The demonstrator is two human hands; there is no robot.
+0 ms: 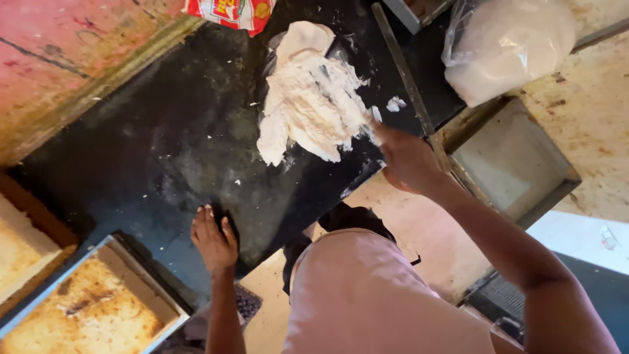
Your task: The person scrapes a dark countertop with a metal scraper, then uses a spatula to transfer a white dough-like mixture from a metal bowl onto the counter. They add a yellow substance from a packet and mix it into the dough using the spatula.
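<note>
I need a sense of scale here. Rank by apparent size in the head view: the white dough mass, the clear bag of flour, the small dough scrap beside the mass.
1. white dough mass and clear bag of flour: look about alike; the bag is cut off by the frame, so unranked.
2. small dough scrap: clearly smallest.

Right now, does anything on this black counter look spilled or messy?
Yes. Small bits of dough lie apart from the main dough mass, and pale flour dust smears the black counter near the left hand.

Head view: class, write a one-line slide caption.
Right hand works white dough on a dark slab; left hand braces its edge.
</note>
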